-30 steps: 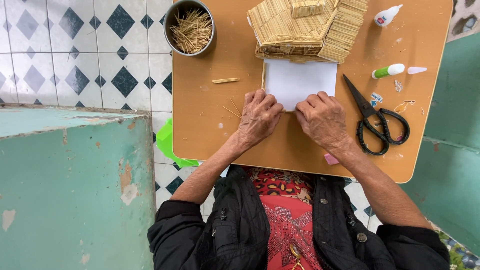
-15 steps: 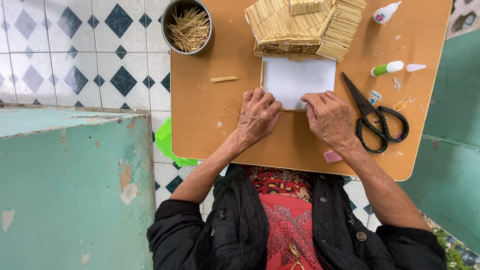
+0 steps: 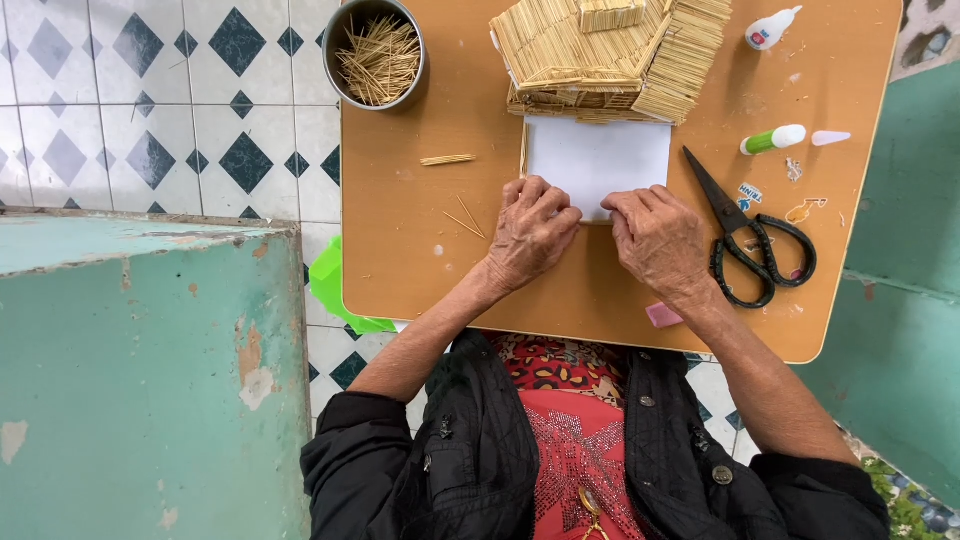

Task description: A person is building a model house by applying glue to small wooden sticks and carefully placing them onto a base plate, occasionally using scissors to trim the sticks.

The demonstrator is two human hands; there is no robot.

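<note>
Both my hands pressed on the near edge of a white card, wooden tabletop, seen from above.

L to R: a metal tin (image 3: 375,52) of thin sticks stands at the table's (image 3: 420,260) far-left corner; 1 short stick (image 3: 447,159) and 2 loose slivers (image 3: 463,219) lie nearer me. My left hand (image 3: 533,230) and right hand (image 3: 655,240) rest knuckles-up, side by side w/ a small gap, fingertips down on the white card (image 3: 600,155); can't tell if anything's pinched underneath. The card sits mid-table, its far edge touching the stick-built house (image 3: 600,55). Black scissors (image 3: 755,240) lie shut just right of my right hand; green-capped glue tube (image 3: 772,139) beyond, white glue bottle (image 3: 772,28) at the far corner.
</note>
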